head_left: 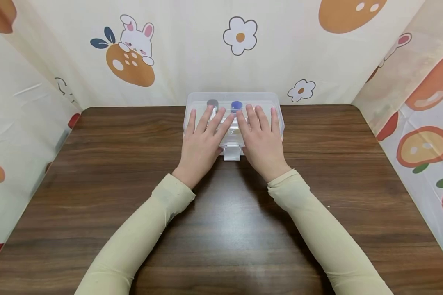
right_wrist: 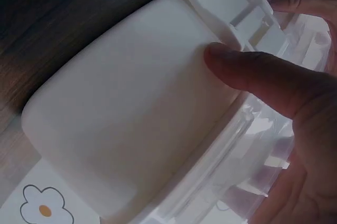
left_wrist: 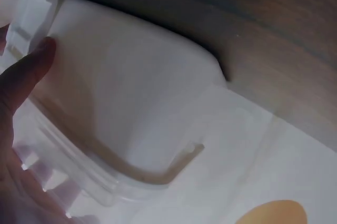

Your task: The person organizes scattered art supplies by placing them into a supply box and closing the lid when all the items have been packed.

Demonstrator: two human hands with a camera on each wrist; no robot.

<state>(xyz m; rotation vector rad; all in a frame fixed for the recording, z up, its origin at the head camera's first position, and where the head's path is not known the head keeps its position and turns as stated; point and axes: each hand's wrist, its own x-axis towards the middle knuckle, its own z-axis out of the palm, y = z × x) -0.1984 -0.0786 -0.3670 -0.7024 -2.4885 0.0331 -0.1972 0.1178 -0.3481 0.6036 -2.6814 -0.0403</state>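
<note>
A box with a clear lid point(head_left: 233, 97) and a white body point(right_wrist: 110, 98) stands at the table's back edge. My left hand point(head_left: 201, 145) lies on the left half of the lid, fingers straight and spread. On the right half rests my right hand point(head_left: 263, 147), its fingers straight too. Both thumbs touch the box's front, one on each side of the clear latch point(head_left: 231, 153). In the right wrist view, the latch point(right_wrist: 218, 3) hangs over the white wall. A dark round item point(head_left: 212, 103) and a blue round item point(head_left: 236, 106) show through the lid; other contents are partly hidden.
The dark wooden table point(head_left: 225, 233) extends in front of the box and to both sides. Behind it hangs a cream curtain point(head_left: 192, 49) printed with rabbits, fruit and flowers, close to the box's back. Similar printed cloth point(head_left: 421, 114) borders the right side.
</note>
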